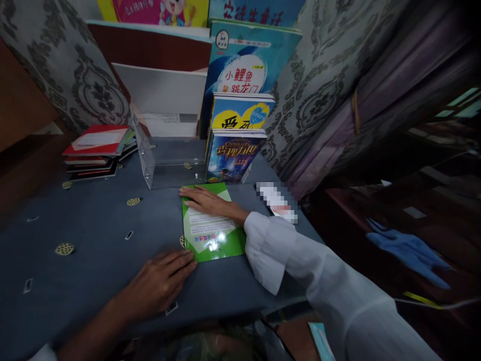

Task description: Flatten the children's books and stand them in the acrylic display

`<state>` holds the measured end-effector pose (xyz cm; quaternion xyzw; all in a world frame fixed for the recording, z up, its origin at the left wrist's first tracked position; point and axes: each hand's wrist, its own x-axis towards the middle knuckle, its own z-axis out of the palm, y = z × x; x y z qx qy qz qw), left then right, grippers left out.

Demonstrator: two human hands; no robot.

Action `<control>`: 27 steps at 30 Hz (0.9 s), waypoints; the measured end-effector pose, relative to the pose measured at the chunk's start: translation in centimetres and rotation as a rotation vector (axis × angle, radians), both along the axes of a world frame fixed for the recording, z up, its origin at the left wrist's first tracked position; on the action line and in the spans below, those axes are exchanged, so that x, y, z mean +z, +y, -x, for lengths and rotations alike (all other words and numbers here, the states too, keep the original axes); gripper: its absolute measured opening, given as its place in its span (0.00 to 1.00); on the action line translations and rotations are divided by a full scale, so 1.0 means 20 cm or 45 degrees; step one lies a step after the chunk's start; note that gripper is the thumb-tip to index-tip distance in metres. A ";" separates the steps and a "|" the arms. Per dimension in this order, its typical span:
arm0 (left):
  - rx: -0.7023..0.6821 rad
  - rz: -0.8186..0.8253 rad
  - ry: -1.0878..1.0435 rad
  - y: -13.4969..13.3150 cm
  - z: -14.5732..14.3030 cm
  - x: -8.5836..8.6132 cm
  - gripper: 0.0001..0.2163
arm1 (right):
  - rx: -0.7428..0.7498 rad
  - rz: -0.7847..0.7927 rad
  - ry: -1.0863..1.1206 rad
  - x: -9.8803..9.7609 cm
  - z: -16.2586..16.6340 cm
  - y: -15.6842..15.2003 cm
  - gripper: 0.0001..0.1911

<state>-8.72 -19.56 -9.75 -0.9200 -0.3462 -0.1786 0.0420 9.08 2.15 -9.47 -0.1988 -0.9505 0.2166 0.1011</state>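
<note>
A thin green book (214, 240) lies flat on the blue-grey tablecloth (93, 235), back cover up. My right hand (208, 201) rests flat on its upper half, fingers stretched out to the left. My left hand (160, 281) lies open on the cloth, fingertips touching the book's lower left corner. Just beyond the book stands a clear acrylic book stand (165, 160) holding three upright children's books (235, 155), stepped in height.
A stack of red-covered books (99, 150) lies at the back left. White and dark boards (165, 95) lean against the patterned wall. A purple curtain (376, 100) hangs to the right, where the table edge drops off. A blue cloth (409, 250) lies lower right.
</note>
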 end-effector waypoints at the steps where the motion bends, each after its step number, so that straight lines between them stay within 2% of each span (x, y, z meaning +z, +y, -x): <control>1: 0.002 -0.003 -0.002 0.00 0.00 0.00 0.19 | -0.001 -0.011 0.004 0.00 0.00 0.00 0.24; 8: 0.016 -0.034 -0.032 0.00 0.00 -0.01 0.19 | -0.079 -0.092 -0.002 -0.02 -0.11 -0.01 0.26; 16: -0.002 -0.070 -0.075 0.01 0.01 -0.04 0.20 | -0.311 -0.173 -0.060 -0.09 -0.36 0.02 0.26; 21: 0.015 -0.040 -0.096 0.02 0.02 -0.05 0.20 | -0.433 -0.162 -0.043 -0.10 -0.46 -0.08 0.27; 27: 0.075 -0.015 -0.148 0.02 0.01 -0.04 0.18 | -0.516 -0.210 -0.055 -0.09 -0.52 -0.26 0.31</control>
